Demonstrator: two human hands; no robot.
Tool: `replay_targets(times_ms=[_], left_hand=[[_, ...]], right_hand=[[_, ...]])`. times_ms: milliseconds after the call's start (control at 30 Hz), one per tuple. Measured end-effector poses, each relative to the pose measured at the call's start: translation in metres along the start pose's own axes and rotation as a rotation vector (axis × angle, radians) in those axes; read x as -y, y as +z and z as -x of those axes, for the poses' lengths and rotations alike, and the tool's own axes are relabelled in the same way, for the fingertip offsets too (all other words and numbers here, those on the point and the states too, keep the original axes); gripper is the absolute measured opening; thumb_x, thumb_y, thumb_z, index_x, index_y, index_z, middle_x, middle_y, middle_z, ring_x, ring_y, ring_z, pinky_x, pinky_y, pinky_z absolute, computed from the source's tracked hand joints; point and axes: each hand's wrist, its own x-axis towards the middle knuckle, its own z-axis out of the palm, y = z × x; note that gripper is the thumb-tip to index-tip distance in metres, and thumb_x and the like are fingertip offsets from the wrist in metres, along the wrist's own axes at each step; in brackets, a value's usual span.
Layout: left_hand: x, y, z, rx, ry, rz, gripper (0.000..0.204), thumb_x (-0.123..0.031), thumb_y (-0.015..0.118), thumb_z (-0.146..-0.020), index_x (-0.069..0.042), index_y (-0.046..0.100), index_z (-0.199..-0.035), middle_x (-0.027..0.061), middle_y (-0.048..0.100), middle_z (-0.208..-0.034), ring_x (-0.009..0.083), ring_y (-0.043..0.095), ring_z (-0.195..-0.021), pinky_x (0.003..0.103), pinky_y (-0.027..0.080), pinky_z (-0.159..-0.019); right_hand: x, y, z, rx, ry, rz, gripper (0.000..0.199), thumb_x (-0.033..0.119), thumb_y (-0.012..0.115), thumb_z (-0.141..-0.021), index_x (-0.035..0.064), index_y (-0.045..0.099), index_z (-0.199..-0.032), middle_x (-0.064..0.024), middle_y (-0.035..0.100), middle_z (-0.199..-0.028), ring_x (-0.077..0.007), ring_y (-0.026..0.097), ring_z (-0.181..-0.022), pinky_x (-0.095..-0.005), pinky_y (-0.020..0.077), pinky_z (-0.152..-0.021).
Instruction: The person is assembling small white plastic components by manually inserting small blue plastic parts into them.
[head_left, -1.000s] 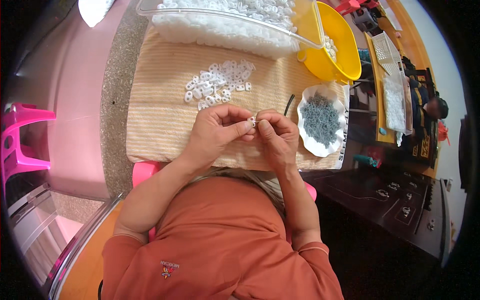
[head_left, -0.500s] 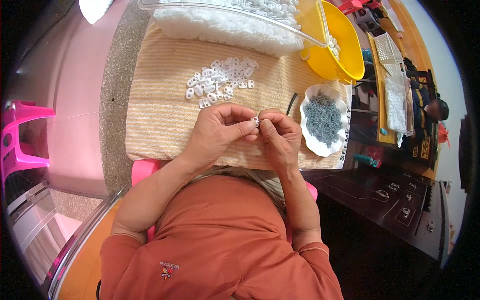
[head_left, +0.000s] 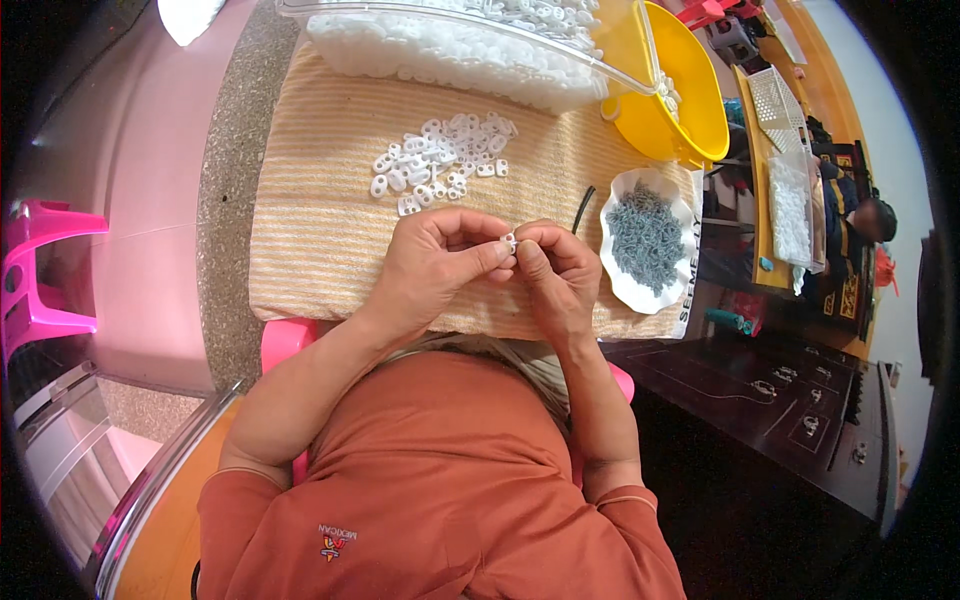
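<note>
Near the front edge of the striped cloth [head_left: 310, 230], my two hands meet at a small white plastic piece with holes [head_left: 510, 240]. My left hand [head_left: 425, 260] pinches it between thumb and fingers. Against its other side is my right hand [head_left: 560, 275], thumb and forefinger pressed together; whatever they grip is too small and covered to make out. Beyond my left hand lies a loose pile of similar white pieces [head_left: 440, 155]. To the right, a white wavy-rimmed dish [head_left: 648, 303] holds many small grey wire-like parts [head_left: 645, 235]. A short black strip [head_left: 584, 210] lies beside the dish.
A clear bin [head_left: 630, 78] full of white pieces stands at the back, with a yellow basin [head_left: 705, 115] to its right. Pink stools flank the scene, one pink stool [head_left: 55, 318] at far left. Another person [head_left: 845, 215] is by a bench at far right.
My right thumb and forefinger have shifted very slightly left against the white piece. My left hand keeps its grip; the pile and dish look the same.
</note>
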Motion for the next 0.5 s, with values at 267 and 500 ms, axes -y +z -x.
replay_targets(times_ms=[267,500], left_hand=[[-0.0031,0.0002,0.0005,0.003,0.004,-0.047,0.016,-0.001,0.065,-0.085,0.003,0.063,-0.100,0.0087,0.067,-0.086,0.0131,0.065,-0.076,0.024,0.054,-0.071],[-0.0032,0.0020,0.0005,0.017,-0.010,-0.083,0.016,-0.001,0.065,-0.085,0.004,0.063,-0.100,0.0087,0.067,-0.086,0.0130,0.065,-0.076,0.024,0.054,-0.071]], right_hand=[[0.0021,-0.0008,-0.0001,0.032,0.015,0.041,0.014,0.013,0.059,-0.093,0.0001,0.061,-0.088,-0.0006,0.061,-0.084,-0.0059,0.055,-0.077,-0.0202,0.0444,-0.072],[0.0045,-0.0021,0.0004,0.041,0.033,0.024,0.015,0.013,0.058,-0.094,0.0005,0.060,-0.086,-0.0011,0.061,-0.084,-0.0062,0.054,-0.077,-0.0204,0.0441,-0.071]])
